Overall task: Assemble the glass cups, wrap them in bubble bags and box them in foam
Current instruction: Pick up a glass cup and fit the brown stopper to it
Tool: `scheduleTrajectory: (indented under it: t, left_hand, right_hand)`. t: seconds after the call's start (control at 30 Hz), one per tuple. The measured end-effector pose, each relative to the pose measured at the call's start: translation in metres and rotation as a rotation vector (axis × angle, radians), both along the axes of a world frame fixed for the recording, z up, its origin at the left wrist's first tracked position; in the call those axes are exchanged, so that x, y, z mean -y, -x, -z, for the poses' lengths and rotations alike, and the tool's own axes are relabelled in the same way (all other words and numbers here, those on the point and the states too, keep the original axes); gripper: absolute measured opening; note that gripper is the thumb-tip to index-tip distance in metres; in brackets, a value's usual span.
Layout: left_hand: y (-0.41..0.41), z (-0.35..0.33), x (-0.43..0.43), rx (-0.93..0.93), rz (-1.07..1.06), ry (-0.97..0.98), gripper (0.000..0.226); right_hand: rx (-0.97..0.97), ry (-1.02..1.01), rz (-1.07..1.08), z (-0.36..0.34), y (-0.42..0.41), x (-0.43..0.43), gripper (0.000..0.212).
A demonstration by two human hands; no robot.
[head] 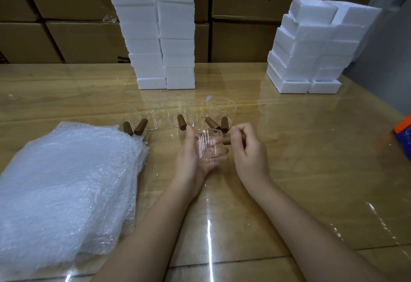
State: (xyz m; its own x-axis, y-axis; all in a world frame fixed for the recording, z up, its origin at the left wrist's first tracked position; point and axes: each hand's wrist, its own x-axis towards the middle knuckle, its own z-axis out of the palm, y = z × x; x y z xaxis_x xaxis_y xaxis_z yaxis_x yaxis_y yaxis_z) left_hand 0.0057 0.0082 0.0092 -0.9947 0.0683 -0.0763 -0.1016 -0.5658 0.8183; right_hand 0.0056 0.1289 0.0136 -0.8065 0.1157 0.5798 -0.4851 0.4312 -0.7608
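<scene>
**Handle to cup, both hands busy**

My L hand (pixel 192 157) curls round a glass cup (pixel 208 148), nearer me than the tall foam stack (pixel 160 37). R hand (pixel 248 150) pinches the wooden handle (pixel 227 141) at the cup's side. Other cups (pixel 178 112) w/ handles stand betw. me and that stack. Bubble bags (pixel 66 188) lie near-left of it, a shorter foam stack (pixel 311 48) to its right.

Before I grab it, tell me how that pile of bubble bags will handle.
The pile of bubble bags looks soft and slumped, so it will probably flop when lifted. It is air-filled film, so likely light for its bulk. The loose glossy layers may slide apart.
</scene>
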Motion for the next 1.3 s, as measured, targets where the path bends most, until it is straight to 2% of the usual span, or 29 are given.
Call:
scheduleTrajectory:
  t: [0.07, 0.13, 0.2, 0.33, 0.5, 0.6, 0.73, 0.87, 0.93, 1.07, 1.13, 1.23, 1.3]
  left_hand:
    - [0.0, 0.0, 0.003, 0.052, 0.055, -0.091, 0.058]
    - [0.002, 0.001, 0.007, 0.111, 0.076, -0.14, 0.054]
    - [0.003, 0.0, 0.009, 0.14, 0.091, -0.169, 0.05]
    - [0.002, 0.0, 0.009, 0.092, 0.125, -0.135, 0.04]
    - [0.003, 0.0, 0.002, 0.1, 0.102, 0.01, 0.069]
    - [0.002, -0.001, -0.003, 0.082, 0.065, 0.119, 0.077]
    - [-0.001, 0.001, -0.006, 0.014, -0.009, 0.28, 0.067]
    - [-0.007, 0.004, -0.004, -0.12, -0.059, 0.439, 0.048]
    - [-0.009, 0.005, 0.002, -0.167, -0.054, 0.401, 0.031]
    - [-0.01, 0.004, 0.008, -0.14, -0.064, 0.265, 0.027]
    - [-0.011, 0.005, 0.007, -0.122, -0.06, 0.314, 0.036]
    - [-0.014, 0.007, 0.006, -0.16, -0.059, 0.498, 0.074]
    - [-0.016, 0.009, 0.006, -0.216, -0.081, 0.617, 0.078]
  right_hand:
    - [-0.014, -0.003, -0.083, 0.0, 0.0, 0.0, 0.006]
    - [0.009, -0.014, -0.176, 0.0, 0.0, -0.001, 0.016]
    - [0.03, -0.034, -0.207, 0.0, 0.002, -0.004, 0.018]
    - [0.135, 0.108, -0.2, 0.001, 0.008, -0.007, 0.014]
    - [0.25, 0.159, -0.085, 0.004, 0.014, -0.01, 0.012]
    - [0.33, 0.202, -0.05, 0.007, 0.013, -0.009, 0.02]
    - [0.509, 0.279, -0.046, 0.009, 0.015, -0.009, 0.034]
    - [0.624, 0.552, -0.123, 0.005, 0.016, -0.017, 0.032]
    - [0.643, 0.56, -0.195, 0.003, 0.015, -0.021, 0.029]
    - [0.577, 0.546, -0.278, 0.003, 0.012, -0.022, 0.029]
    - [0.518, 0.485, -0.308, 0.005, 0.008, -0.021, 0.031]
    - [0.437, 0.417, -0.369, 0.006, 0.002, -0.019, 0.032]
    - [0.409, 0.404, -0.394, 0.005, -0.001, -0.02, 0.033]
